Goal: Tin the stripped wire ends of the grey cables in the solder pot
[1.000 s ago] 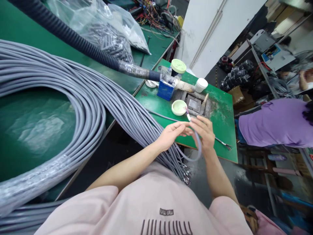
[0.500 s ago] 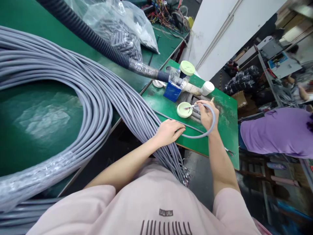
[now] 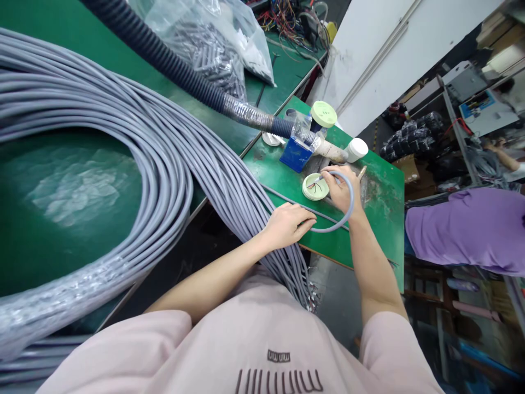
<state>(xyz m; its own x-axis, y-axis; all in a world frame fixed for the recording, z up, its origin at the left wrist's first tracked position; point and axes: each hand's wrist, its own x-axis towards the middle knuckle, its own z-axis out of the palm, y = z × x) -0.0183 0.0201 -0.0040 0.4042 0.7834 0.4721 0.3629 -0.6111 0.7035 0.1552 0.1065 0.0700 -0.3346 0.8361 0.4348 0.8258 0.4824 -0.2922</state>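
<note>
My right hand [image 3: 343, 187] pinches a grey cable [image 3: 349, 203] near its stripped end, and a thin light-coloured stick pokes out beside the fingers. The fine wires at the cable's tip lie inside a small pale green lid or dish [image 3: 315, 187]. From there the cable loops round to my left hand [image 3: 289, 224], whose fingers are closed on it. That hand rests at the edge of a thick bundle of grey cables [image 3: 221, 180]. Another grey cable runs across the green board beyond it.
A black corrugated hose [image 3: 164, 60] ends above the board [image 3: 385, 219] by a blue box [image 3: 295, 154]. A white tub [image 3: 356, 149] and a green-lidded jar [image 3: 324, 114] stand behind. A person in purple [image 3: 467, 230] is at the right.
My right hand has moved slightly left and down, bringing the wire ends deeper into the pale green dish. The whole view has shifted a little.
</note>
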